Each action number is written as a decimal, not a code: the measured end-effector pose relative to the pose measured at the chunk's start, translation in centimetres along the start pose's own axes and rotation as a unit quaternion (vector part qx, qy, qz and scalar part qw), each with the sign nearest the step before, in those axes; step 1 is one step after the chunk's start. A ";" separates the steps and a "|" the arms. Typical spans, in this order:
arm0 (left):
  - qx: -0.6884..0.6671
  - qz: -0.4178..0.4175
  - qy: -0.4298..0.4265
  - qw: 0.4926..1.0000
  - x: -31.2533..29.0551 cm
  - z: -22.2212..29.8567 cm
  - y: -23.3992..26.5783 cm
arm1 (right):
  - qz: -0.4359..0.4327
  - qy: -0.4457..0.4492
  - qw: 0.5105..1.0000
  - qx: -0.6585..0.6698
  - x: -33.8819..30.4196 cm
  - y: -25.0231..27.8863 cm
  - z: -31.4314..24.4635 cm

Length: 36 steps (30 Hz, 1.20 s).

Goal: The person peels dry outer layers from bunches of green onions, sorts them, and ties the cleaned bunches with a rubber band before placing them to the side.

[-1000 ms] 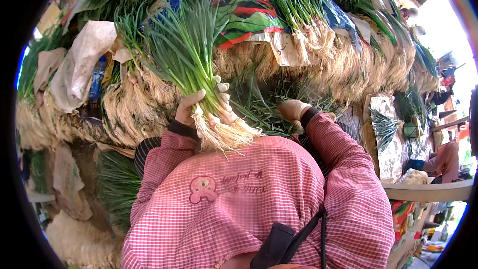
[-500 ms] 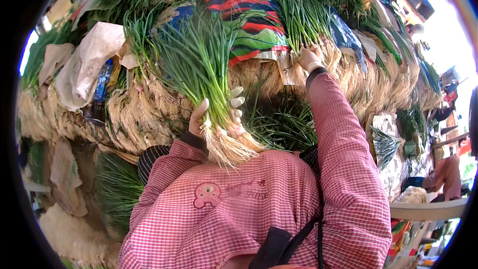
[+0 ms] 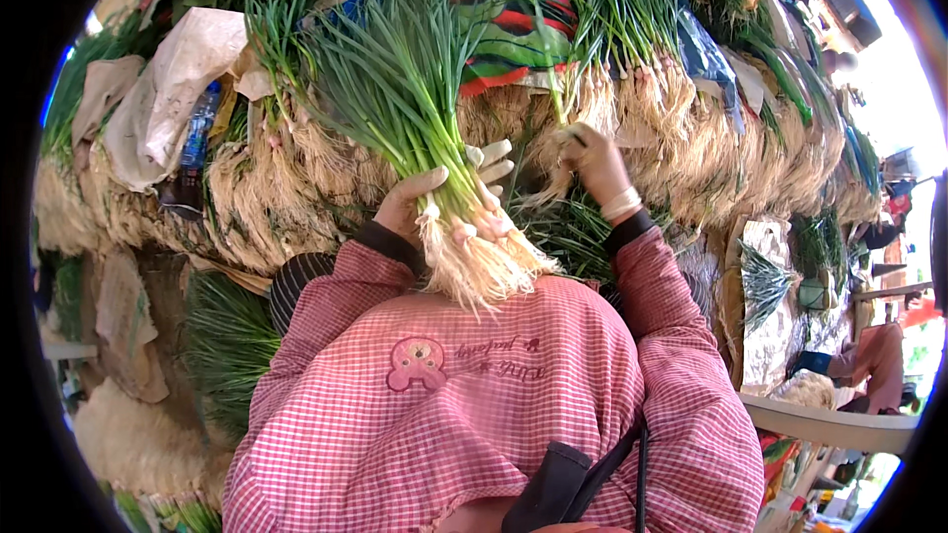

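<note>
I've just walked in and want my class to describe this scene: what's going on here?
A person in a pink checked smock is handling green onions. The left hand holds a thick bunch, leaves up and pale roots hanging down near the smock. The right hand, apart from that bunch, pinches a much slimmer green stalk, perhaps more than one. Ahead lies a long heap with roots facing the person.

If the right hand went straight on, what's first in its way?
Past its held green onion, the right hand would probably meet the pale roots below the striped bag; depth is unclear.
</note>
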<state>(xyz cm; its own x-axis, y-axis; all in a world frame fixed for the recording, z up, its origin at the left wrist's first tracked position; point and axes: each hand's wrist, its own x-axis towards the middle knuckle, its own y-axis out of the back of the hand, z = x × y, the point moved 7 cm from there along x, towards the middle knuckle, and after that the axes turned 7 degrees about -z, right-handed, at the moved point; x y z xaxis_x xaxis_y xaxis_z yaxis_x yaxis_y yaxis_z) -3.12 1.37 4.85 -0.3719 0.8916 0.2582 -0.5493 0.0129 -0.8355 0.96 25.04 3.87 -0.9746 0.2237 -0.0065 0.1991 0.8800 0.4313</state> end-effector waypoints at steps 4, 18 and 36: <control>0.033 0.104 0.066 0.992 -0.8 -1.0 2.1 | -0.103 -0.074 0.989 0.075 -4.1 -7.8 -1.8; 0.221 0.201 0.203 0.933 -2.1 -3.3 5.4 | -0.075 0.179 0.967 -0.163 2.3 -10.8 3.8; 0.187 0.177 0.196 0.946 -3.4 -2.2 2.9 | 0.075 0.013 0.982 -0.174 5.1 -3.9 1.7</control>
<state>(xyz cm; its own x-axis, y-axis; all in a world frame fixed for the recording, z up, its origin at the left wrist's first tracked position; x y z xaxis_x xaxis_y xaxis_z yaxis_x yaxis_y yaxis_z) -1.83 -0.62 0.44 -0.3155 0.9108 -0.2663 -0.6956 -0.4129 -0.5879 -4.64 23.45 0.62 -0.9401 0.3255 0.1015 0.2983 0.6410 0.7072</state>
